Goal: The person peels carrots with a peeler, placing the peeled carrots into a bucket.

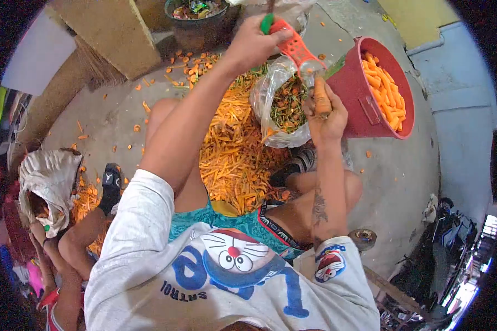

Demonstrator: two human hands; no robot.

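My left hand is closed around a red plastic peeler with holes along its handle and a green part at its upper end. Its head reaches down to the top of an orange carrot. My right hand grips that carrot, which points upward. Just left of the carrot stands an open clear plastic bag of carrot tops and green stems. Between my legs lies a large heap of orange carrot peelings.
A red bucket of peeled carrots tilts at the right. A dark tub of waste stands at the back. Another person's leg and a white sack are at the left. Carrot scraps litter the floor.
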